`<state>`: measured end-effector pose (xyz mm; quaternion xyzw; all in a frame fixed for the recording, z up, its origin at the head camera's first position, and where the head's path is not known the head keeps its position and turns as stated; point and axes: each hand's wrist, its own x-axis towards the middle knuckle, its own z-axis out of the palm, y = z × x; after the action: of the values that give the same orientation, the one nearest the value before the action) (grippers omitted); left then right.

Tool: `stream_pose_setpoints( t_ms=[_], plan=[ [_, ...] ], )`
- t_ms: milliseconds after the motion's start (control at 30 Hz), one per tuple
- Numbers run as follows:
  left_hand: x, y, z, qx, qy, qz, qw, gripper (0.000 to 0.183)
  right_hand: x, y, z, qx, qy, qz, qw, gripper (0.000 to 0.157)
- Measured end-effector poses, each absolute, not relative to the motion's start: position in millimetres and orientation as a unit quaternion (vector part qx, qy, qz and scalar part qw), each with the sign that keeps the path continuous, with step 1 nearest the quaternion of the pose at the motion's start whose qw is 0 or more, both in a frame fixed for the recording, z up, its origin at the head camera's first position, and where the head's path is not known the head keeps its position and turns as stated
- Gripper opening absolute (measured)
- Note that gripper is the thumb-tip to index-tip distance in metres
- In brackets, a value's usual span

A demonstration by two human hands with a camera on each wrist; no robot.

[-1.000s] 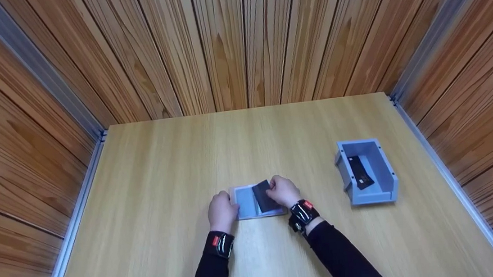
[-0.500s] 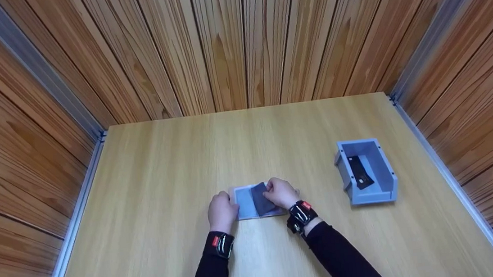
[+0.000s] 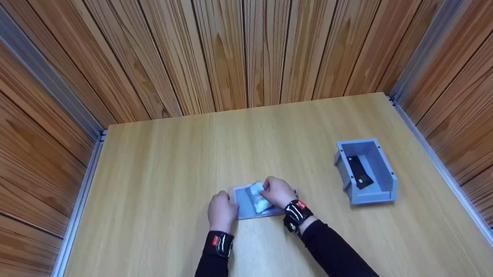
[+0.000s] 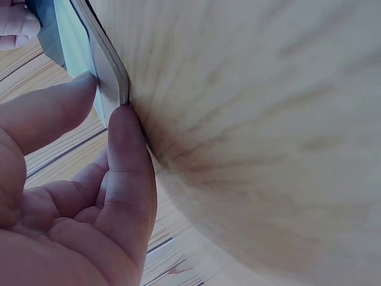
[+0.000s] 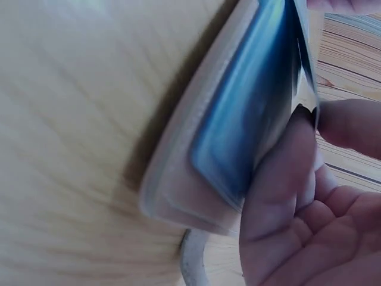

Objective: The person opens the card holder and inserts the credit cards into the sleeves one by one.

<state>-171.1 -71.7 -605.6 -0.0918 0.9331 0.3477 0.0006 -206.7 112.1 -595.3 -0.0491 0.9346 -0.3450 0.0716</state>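
An open card holder (image 3: 243, 203) with a pale pink cover and bluish plastic sleeves lies on the table in front of the person. My left hand (image 3: 222, 211) pinches its left edge between thumb and index finger; the left wrist view shows the fingertips on the cover's rim (image 4: 110, 80). Over the holder's right half, my right hand (image 3: 279, 192) pinches a thin, glossy, card-sized leaf (image 3: 258, 198), tilted up and shining with reflected light. In the right wrist view, blue sleeves (image 5: 238, 113) fan out beneath that leaf. The right hand hides part of the holder's right side.
A grey-blue plastic bin (image 3: 390, 183) stands on the right of the wooden table (image 3: 163, 164), with black cards (image 3: 360, 173) inside. Wood-panelled walls (image 3: 224, 45) and metal rails (image 3: 74, 227) border the table. A small grey loop (image 5: 193, 256) shows beside the holder.
My right hand has shifted slightly left with the leaf, which looked dark before and now reflects bright light. The left hand and the bin have stayed in place.
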Motion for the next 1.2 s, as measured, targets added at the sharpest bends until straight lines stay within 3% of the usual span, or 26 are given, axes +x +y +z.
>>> stream_pose_setpoints(
  t_ms=[500,1200],
  plan=[
    [-172.2,-70.7,-605.0,-0.105,0.930,0.352,0.023,0.020,-207.3,107.2,-597.8,-0.033,0.939,-0.335,0.065,0.020],
    [-171.7,-71.9,-606.0,-0.090,0.937,0.338,-0.001,0.022,-200.7,98.6,-599.3,-0.066,0.934,-0.344,0.073,0.020]
  ],
)
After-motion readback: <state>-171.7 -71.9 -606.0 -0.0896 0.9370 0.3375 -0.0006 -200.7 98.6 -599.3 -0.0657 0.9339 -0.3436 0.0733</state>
